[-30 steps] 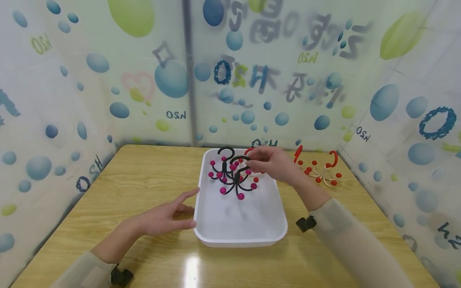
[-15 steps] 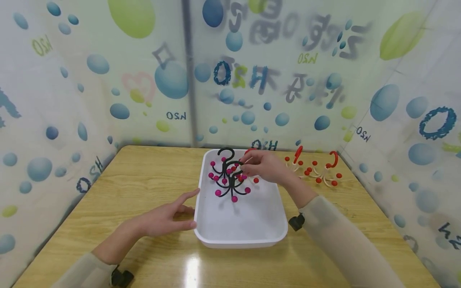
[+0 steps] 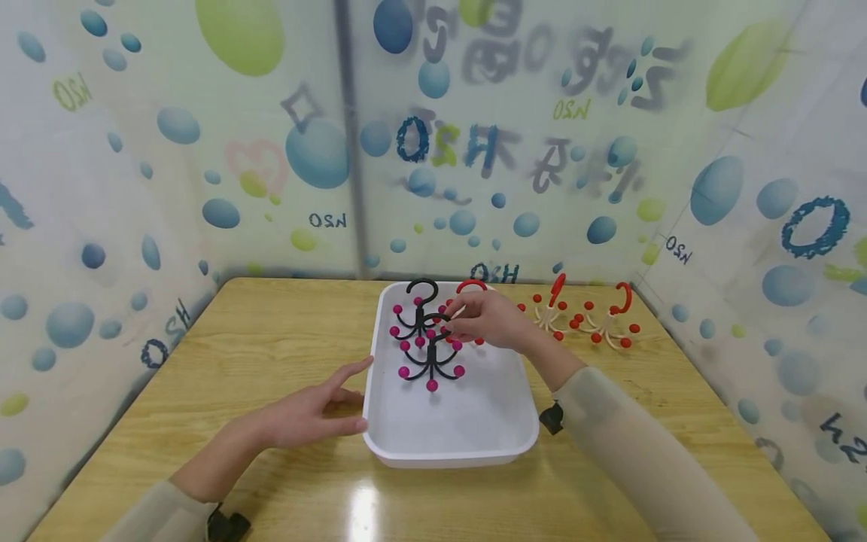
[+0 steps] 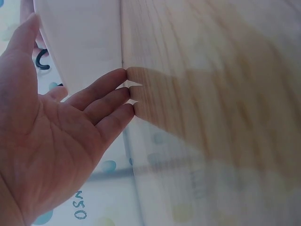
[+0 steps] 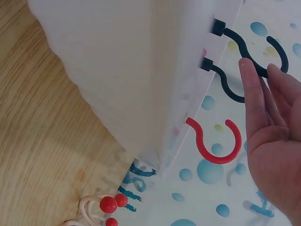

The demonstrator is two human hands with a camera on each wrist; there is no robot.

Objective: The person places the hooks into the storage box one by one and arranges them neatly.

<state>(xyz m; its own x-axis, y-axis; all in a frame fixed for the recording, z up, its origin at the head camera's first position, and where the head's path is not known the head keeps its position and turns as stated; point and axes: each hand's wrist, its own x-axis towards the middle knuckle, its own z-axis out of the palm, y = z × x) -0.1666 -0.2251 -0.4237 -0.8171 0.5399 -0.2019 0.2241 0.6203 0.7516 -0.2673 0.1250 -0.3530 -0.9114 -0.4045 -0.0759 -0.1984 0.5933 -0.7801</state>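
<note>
Straight, parted fingers of the left hand (image 3: 308,414) touch the left rim of the white tray (image 3: 467,421) and hold nothing; the right hand (image 3: 491,320) pinches the hook of the front black hanger (image 3: 431,355). Farthest left, the left sleeve (image 3: 162,512) crosses the wooden table (image 3: 291,331). Inside the tray, toward its far left, the rear black hanger (image 3: 420,312) has its hook up and magenta balls (image 3: 395,331) on its arms. The front one is upright just before it, partly blocking it; whether its lowest balls touch the tray floor, I cannot tell. Next comes a red hook (image 5: 218,160) at the tray's far end, the right hand covering most of what is below it. Beyond the tray's right wall, the first cream hanger (image 3: 549,319) and the second cream hanger (image 3: 611,324) rest side by side on the table, both red-hooked and red-balled. Behind everything runs a bubble-printed backdrop (image 3: 267,245).
</note>
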